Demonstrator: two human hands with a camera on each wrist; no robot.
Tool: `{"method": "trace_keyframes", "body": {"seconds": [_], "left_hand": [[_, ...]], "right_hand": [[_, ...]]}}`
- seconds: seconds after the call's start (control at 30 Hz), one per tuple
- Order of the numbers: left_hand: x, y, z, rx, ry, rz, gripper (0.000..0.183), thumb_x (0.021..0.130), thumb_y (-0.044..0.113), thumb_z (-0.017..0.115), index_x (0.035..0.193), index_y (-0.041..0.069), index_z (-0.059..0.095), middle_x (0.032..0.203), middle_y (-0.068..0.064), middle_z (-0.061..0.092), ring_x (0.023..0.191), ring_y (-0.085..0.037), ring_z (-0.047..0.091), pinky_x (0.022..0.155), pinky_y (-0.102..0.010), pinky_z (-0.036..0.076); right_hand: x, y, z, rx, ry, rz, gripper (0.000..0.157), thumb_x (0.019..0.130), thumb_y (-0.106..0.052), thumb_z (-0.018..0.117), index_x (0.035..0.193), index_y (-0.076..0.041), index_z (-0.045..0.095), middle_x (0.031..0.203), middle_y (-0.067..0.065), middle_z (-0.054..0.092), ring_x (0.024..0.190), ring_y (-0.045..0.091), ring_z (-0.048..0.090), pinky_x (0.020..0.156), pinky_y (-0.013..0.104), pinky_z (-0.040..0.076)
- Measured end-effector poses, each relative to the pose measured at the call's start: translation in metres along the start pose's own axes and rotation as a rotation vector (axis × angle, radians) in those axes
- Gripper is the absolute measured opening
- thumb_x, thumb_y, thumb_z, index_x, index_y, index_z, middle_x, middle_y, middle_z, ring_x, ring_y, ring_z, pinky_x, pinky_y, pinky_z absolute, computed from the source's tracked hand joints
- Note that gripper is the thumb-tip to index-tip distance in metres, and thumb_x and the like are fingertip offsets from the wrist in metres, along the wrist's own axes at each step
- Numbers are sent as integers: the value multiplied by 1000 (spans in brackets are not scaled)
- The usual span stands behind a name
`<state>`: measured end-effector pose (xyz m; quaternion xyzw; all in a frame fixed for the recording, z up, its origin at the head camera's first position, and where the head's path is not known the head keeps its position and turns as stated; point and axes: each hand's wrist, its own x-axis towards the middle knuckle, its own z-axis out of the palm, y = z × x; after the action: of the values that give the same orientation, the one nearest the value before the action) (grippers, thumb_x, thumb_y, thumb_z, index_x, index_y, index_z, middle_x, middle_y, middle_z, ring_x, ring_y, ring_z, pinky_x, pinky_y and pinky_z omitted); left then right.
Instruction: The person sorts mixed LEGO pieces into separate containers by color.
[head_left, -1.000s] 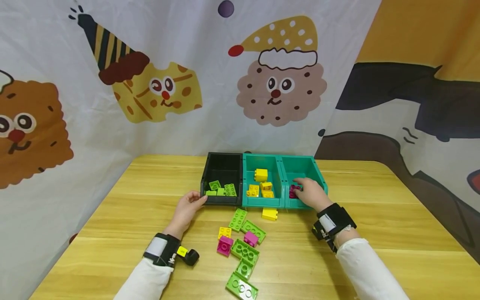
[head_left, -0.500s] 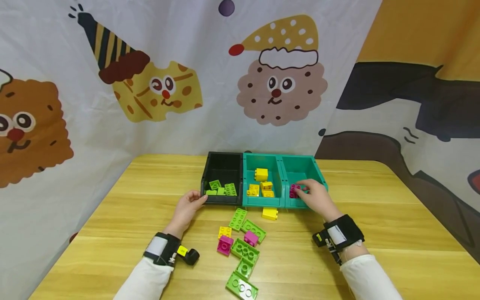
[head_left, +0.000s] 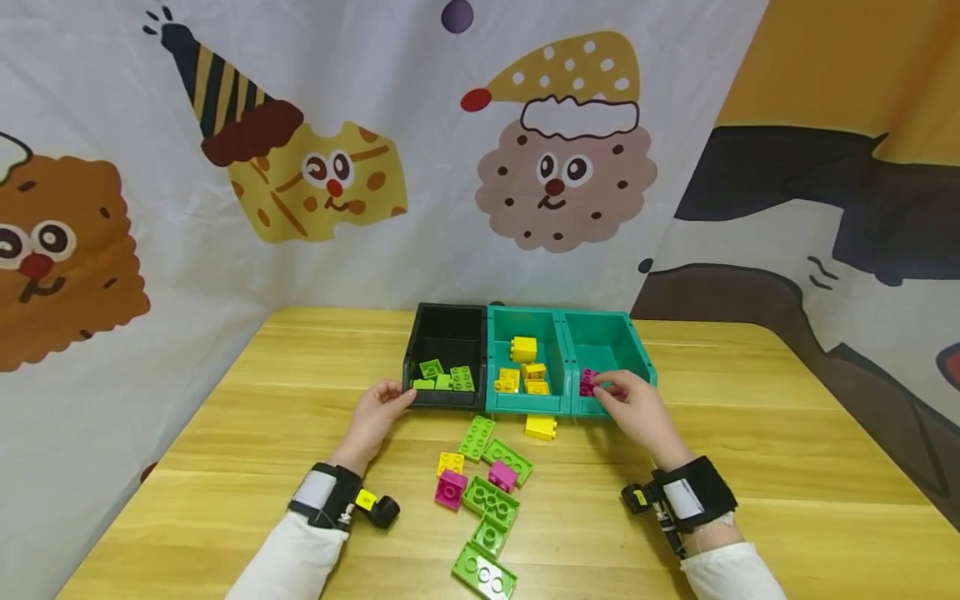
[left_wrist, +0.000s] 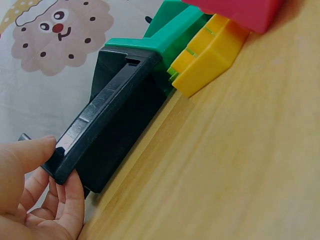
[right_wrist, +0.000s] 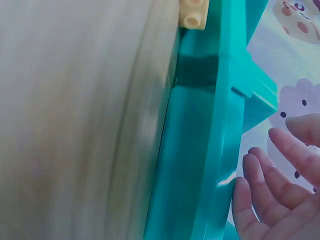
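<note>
My left hand (head_left: 378, 414) grips the front left corner of the black bin (left_wrist: 107, 110), thumb on the rim and fingers beneath it. Several green blocks (head_left: 461, 379) lie inside that bin. At the right-hand teal bin (right_wrist: 192, 145), my right hand (head_left: 637, 412) hovers over the front rim with loosely bent fingers and nothing between them, as the right wrist view shows. Magenta blocks (head_left: 588, 382) sit in this bin, partly hidden by the fingers. The middle teal bin (head_left: 528, 405) contains several yellow blocks (head_left: 523, 349).
On the wooden table (head_left: 300, 358) before the bins lie several green blocks (head_left: 491, 502), two magenta blocks (head_left: 451, 490) and two yellow blocks (head_left: 540, 427). A printed cloth (head_left: 435, 250) hangs behind the table.
My right hand has drawn back a little toward the front right from the magenta blocks, which stay in the right bin. My left hand keeps its place on the black bin.
</note>
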<state>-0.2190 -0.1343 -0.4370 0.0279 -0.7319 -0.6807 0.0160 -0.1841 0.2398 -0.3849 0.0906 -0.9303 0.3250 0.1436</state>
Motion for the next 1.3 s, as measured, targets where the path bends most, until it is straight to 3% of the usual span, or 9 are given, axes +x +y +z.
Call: {"method": "trace_keyframes", "body": {"seconds": [0.17, 0.4, 0.7, 0.93, 1.07, 1.3], "left_hand": [[1, 0, 2, 16, 9, 6, 19, 89, 8, 64, 100, -5, 56, 84, 0, 54, 78, -10, 49, 69, -18, 45], [1, 1, 2, 15, 7, -1, 19, 89, 8, 63, 100, -5, 56, 86, -1, 54, 78, -10, 49, 69, -18, 45], [1, 1, 0, 36, 9, 7, 20, 90, 9, 63, 100, -5, 55, 85, 0, 55, 78, -9, 49, 69, -18, 44], [1, 1, -1, 28, 8, 8, 19, 89, 9, 64, 100, -5, 56, 83, 1, 56, 77, -9, 50, 69, -18, 45], [0, 1, -1, 28, 2, 7, 19, 89, 9, 64, 100, -5, 56, 83, 1, 56, 77, -8, 50, 69, -18, 45], [-1, 3, 0, 20, -6, -5, 21, 90, 10, 63, 102, -5, 55, 85, 0, 56, 77, -8, 50, 70, -18, 45]], "right_hand": [[-5, -1, 1, 15, -1, 0, 22, 92, -11, 60, 111, -1, 66, 109, 16, 65, 90, 26, 62, 77, 33, 51], [-8, -3, 3, 42, -66, 8, 23, 93, -12, 59, 110, 1, 66, 106, 16, 67, 95, 29, 62, 82, 44, 52], [-10, -21, 6, 43, -124, -24, 21, 93, -13, 60, 109, -2, 66, 108, 14, 67, 98, 29, 62, 85, 45, 52], [-18, -47, 14, 38, -212, -136, 24, 91, -15, 63, 112, -2, 65, 109, 11, 66, 95, 24, 61, 82, 41, 52], [-26, -64, 18, 30, -301, -223, 32, 89, -22, 66, 116, -4, 63, 114, 10, 64, 98, 25, 61, 80, 41, 53], [-40, -94, 23, -28, -417, -300, 50, 84, -36, 71, 123, -8, 59, 120, 7, 60, 107, 24, 58, 88, 43, 51]]}}
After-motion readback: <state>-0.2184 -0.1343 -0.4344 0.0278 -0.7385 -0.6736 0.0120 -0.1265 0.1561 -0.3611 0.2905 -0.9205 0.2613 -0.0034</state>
